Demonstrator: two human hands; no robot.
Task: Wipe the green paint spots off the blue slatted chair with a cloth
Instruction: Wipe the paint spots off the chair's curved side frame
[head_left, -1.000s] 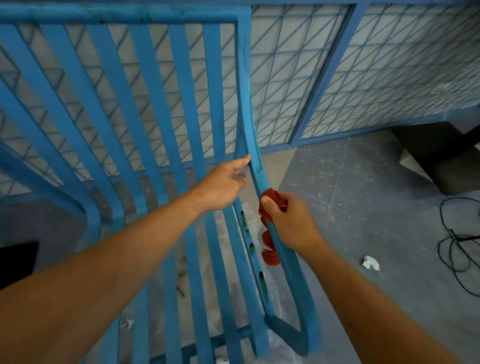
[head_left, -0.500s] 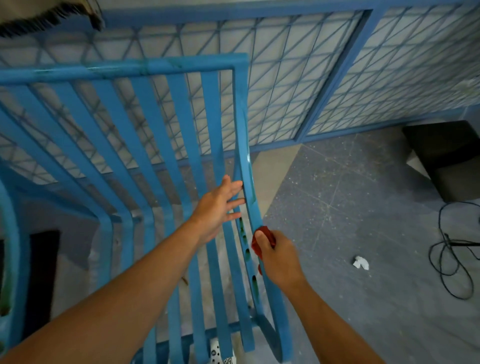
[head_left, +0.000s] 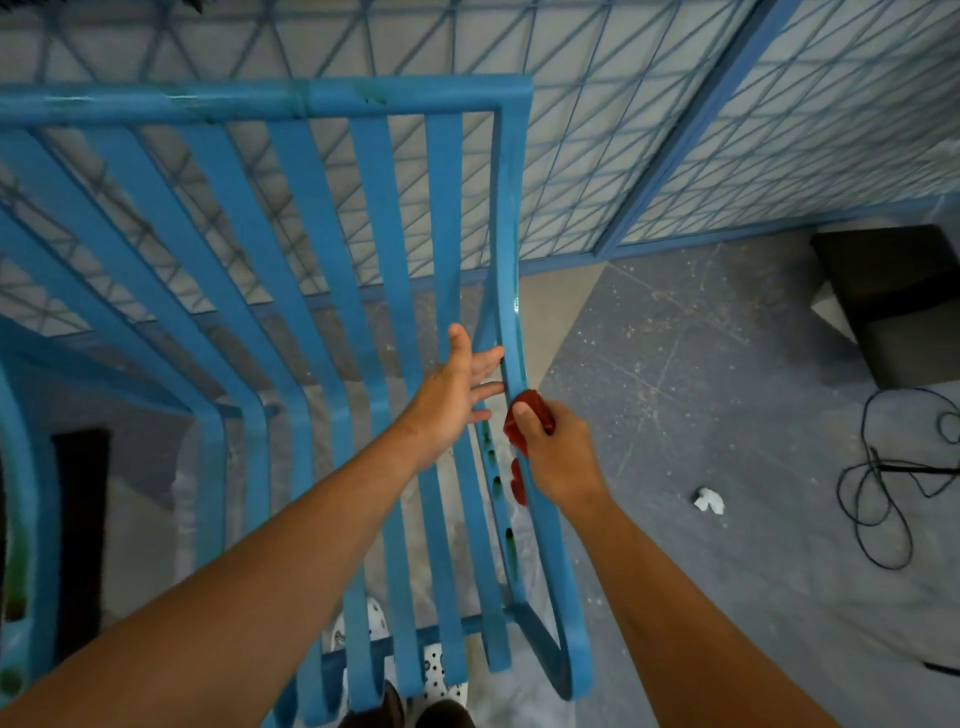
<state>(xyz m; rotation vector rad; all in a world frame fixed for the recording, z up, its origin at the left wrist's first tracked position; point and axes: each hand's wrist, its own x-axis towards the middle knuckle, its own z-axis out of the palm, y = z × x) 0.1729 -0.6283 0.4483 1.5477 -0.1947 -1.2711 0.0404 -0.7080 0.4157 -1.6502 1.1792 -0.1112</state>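
The blue slatted chair (head_left: 311, 249) fills the left and middle of the head view, seen from above. Dark green paint spots (head_left: 496, 486) run along the slat just inside its right side rail. My right hand (head_left: 558, 457) grips a bunched red cloth (head_left: 530, 413) and presses it against that right rail. My left hand (head_left: 457, 387) rests flat on the slats beside it, fingers spread and touching the rail, holding nothing. More green smears show on the top rail (head_left: 371, 96) and the far-left frame (head_left: 13, 571).
A blue wire-mesh fence (head_left: 675, 130) stands close behind the chair. On the grey floor to the right lie a crumpled white scrap (head_left: 709, 501), a black cable (head_left: 893, 478) and a dark box (head_left: 904, 301). My shoes (head_left: 410, 712) show under the seat.
The camera has pulled back, showing the chair's top rail. My left hand opened from a grip on the rail to flat, spread fingers. My right hand still holds the cloth on the rail.
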